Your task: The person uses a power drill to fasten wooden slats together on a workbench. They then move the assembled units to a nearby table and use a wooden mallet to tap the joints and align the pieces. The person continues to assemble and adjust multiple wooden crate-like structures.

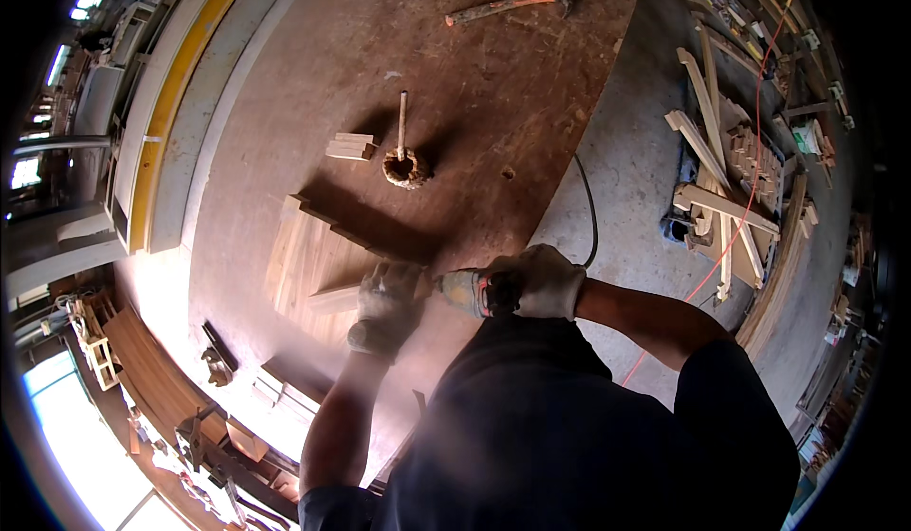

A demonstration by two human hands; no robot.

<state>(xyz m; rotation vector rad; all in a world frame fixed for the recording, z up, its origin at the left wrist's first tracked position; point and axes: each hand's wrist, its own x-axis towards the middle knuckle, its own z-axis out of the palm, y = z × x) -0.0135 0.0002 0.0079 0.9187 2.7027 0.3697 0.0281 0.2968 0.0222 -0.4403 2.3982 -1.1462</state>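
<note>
My right hand [548, 282], in a pale work glove, is wrapped round a power drill [465, 292] whose front end points left. Just left of the drill's tip, my gloved left hand [384, 308] is closed on the end of a wooden piece [339, 299]; its fingertips are partly hidden. That piece lies at the near side of a stepped set of light wooden boards [308, 254]. Beyond the boards stand a round pot [406, 170] crusted with tan material, with a stick upright in it, and a small stack of wood blocks [351, 147].
All this rests on a brown worktable [493, 94]. A claw hammer [505, 6] lies at its far side. A dark tool [218, 355] sits near the left edge. On the floor to the right are a dark cable [593, 210], a red cord [726, 246] and piled timber [707, 151].
</note>
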